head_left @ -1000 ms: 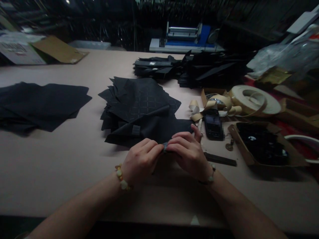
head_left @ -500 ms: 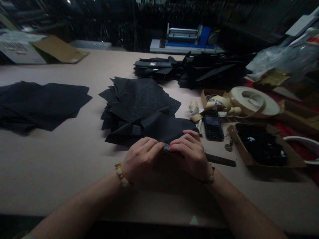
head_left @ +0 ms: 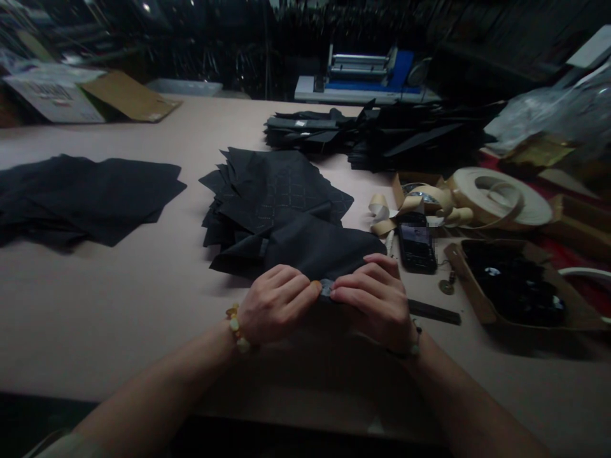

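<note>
Black fabric piece point(head_left: 315, 251) pinched at its near edge between your two hands, on a pale pink desk point(head_left: 119, 305).

Your left hand point(head_left: 274, 305) and right hand point(head_left: 377, 299) meet knuckle to knuckle, fingers point(head_left: 310, 289) closed narrowly on a small greyish tab point(head_left: 326, 289) at the cloth's hem. That soft, matte cloth drapes over a fanned stack of stitched, diamond-patterned black squares point(head_left: 277, 184). Flat dark sheets point(head_left: 90, 197) lie well apart to the left. To the right sit a phone point(head_left: 417, 242), curled tan tape point(head_left: 501, 197) and a cardboard tray of dark, shiny parts point(head_left: 515, 286).
</note>
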`<state>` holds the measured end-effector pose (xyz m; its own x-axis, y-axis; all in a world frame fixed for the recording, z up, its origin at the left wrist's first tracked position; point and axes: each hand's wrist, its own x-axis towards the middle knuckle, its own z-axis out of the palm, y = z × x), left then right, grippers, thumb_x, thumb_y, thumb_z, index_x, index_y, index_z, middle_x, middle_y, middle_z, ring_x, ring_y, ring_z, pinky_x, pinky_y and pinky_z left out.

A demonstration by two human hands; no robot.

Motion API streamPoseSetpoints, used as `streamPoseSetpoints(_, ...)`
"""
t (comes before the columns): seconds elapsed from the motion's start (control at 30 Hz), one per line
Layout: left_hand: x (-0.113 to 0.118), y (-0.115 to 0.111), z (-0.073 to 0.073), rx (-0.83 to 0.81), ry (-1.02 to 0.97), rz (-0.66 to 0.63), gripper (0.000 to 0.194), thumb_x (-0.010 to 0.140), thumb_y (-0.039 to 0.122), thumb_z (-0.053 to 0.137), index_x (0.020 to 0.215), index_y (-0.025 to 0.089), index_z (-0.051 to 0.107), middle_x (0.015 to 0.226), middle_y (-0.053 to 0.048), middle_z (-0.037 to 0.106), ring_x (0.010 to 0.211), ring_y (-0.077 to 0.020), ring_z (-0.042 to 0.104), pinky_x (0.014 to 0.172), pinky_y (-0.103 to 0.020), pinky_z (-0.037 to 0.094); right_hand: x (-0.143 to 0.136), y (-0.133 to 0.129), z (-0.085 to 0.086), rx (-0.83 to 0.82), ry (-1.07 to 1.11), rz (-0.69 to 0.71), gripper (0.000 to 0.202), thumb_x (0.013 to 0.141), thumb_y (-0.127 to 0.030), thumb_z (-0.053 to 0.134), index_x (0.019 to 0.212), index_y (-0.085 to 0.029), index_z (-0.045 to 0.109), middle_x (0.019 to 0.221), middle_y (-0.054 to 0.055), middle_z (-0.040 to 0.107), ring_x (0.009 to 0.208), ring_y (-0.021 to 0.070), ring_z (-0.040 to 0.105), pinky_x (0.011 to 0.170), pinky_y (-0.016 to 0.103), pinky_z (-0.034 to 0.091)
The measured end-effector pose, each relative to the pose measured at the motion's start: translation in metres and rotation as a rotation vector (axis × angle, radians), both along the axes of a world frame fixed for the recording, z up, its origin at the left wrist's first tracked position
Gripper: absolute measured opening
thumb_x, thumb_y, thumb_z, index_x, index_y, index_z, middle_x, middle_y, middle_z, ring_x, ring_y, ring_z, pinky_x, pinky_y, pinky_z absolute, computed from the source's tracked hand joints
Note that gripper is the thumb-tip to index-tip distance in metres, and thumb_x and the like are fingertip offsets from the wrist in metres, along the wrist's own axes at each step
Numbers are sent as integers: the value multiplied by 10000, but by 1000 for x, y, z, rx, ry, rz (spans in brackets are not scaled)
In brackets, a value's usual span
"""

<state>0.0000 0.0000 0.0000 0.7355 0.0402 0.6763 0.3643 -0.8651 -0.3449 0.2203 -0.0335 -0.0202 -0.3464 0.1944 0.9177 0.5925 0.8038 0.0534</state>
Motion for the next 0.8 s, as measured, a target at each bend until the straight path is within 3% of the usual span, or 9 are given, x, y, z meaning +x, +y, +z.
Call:
streamPoseSetpoints(0.17,-4,5,0,-137,-26,-79,181,964,160,516,1121,150,606,962,-70,668,889,-180,572,809,-316,473,-1,2,0,-20,-17,21,139,936,-146,562,883,-234,656,888,-46,728,747,129,561,998,407,365)
streamPoseSetpoints(0.33,-6,8,2,-284,17,-162,188,996,200,454,1070,146,618,1035,-93,676,961,-175,578,876,-313,496,-2,5,-5,-28,-44,35,153,946,-156,568,893,-254,673,904,-60,728,832,136,580,1061,410,347)
streamPoseSetpoints(0.5,-7,8,3,-264,68,-140,229,1014,184,391,1064,140,610,1007,-93,673,960,-177,572,870,-314,490,-6,0,-5,-41,-56,-11,176,954,-145,550,895,-255,674,916,-67,729,833,131,580,1081,401,312)
streamPoseSetpoints(0.8,-9,12,3,-201,144,-132,242,1042,182,324,1035,151,564,1002,-70,657,963,-181,546,885,-306,421,-11,2,-9,-78,-55,24,146,940,-141,536,875,-224,638,887,-44,711,781,135,533,1052,417,327)
